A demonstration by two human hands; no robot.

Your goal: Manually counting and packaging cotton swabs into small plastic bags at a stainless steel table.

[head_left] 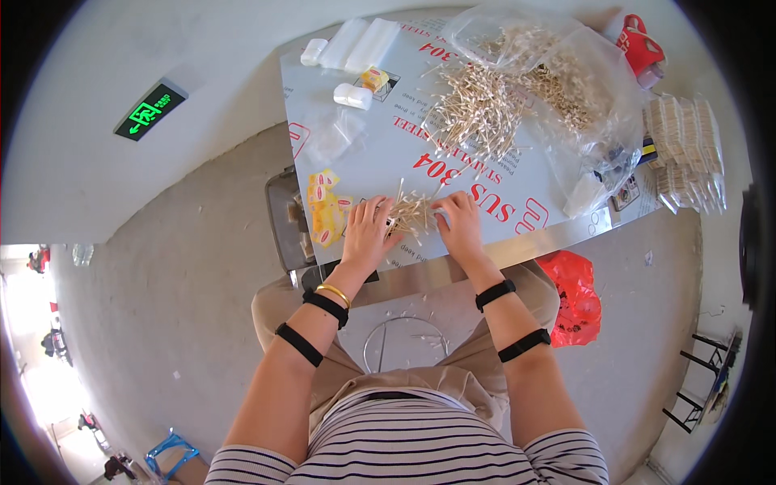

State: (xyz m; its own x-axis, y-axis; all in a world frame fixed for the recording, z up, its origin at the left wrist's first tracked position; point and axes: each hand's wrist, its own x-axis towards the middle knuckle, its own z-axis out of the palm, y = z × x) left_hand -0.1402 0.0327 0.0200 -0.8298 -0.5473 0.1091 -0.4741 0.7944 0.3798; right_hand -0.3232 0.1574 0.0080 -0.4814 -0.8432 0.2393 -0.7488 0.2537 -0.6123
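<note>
A loose bunch of cotton swabs (414, 212) lies near the table's front edge, between my hands. My left hand (368, 230) is curled around the left side of this bunch, with swabs between its thumb and fingers. On the other side, my right hand (461, 228) has bent fingers, thumb and forefinger apart, close to the swab ends; its fingertips are partly hidden. Yellow printed paper labels (325, 212) are scattered just left of my left hand. Farther back is a large heap of swabs (481, 109), beside a clear plastic bag (598, 105) of more swabs.
White plastic sleeves (372, 46) and a small yellow box (374, 78) sit at the table's back left. Stacked packs of swabs (685, 145) are at the far right. A grey bin (284, 218) stands by the left edge; a red plastic bag (572, 299) lies below on the right.
</note>
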